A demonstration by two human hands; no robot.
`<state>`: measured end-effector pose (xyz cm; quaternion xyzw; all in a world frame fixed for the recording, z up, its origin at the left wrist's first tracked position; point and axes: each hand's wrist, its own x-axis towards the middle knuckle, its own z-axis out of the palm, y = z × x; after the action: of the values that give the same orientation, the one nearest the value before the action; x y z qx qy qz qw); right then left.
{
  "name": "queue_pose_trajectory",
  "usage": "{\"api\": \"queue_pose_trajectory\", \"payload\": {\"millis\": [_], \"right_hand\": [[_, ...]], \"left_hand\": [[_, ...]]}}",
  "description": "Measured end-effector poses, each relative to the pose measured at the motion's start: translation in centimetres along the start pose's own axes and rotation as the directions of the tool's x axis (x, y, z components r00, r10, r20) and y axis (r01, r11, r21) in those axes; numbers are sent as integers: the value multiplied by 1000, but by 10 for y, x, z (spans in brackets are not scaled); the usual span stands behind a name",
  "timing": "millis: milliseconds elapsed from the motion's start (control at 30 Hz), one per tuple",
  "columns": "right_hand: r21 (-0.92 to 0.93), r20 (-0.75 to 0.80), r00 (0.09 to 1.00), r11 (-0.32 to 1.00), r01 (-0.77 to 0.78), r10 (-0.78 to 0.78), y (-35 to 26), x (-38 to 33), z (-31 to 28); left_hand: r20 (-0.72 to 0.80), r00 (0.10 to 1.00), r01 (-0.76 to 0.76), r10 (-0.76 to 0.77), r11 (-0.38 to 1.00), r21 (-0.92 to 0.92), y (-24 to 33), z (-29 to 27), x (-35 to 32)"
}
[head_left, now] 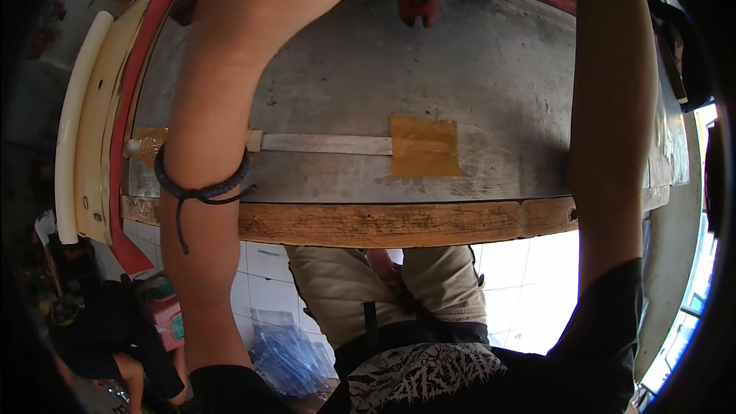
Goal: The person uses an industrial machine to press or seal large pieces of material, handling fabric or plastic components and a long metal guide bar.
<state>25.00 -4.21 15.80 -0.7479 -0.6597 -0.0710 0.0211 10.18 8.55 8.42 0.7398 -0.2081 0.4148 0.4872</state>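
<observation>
Both of my arms reach up across a grey metal-topped table (330,92) and leave the picture at its upper edge, so neither hand shows. My left arm (215,84) wears a dark braided cord bracelet (203,188). My right arm (613,92) crosses the table's right side. A narrow pale strip (326,144) lies along the near part of the tabletop, its left end hidden behind my left arm. Brown tape (425,146) covers its right end. Far side, centre: a dark-and-red machine part with a forked tip (418,4) hangs over the metal.
A wooden edge (399,222) borders the table's front. Left of it stand a red strip (130,123) and a white roll (80,130). Clear plastic bags (287,356) lie on the tiled floor. Another person (100,337) sits low at the left.
</observation>
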Motion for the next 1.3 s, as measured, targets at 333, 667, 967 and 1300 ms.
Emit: {"api": "queue_pose_trajectory", "payload": {"millis": [333,667,967,1300], "right_hand": [[1,-13,1000,1000,1,-1,0,-1,-6],[1,-7,1000,1000,1,-1,-3,0,-3],[-5,-7,1000,1000,1,-1,-8,0,-5],[-12,-9,1000,1000,-11,11,-8,-1,-5]], "left_hand": [[7,999,36,-35,996,-78,-8,-1,1],[-98,995,7,7,990,139,4,10,-1],[18,997,69,-69,997,15,-5,-10,3],[-115,993,18,-24,998,-57,-6,13,-1]]}}
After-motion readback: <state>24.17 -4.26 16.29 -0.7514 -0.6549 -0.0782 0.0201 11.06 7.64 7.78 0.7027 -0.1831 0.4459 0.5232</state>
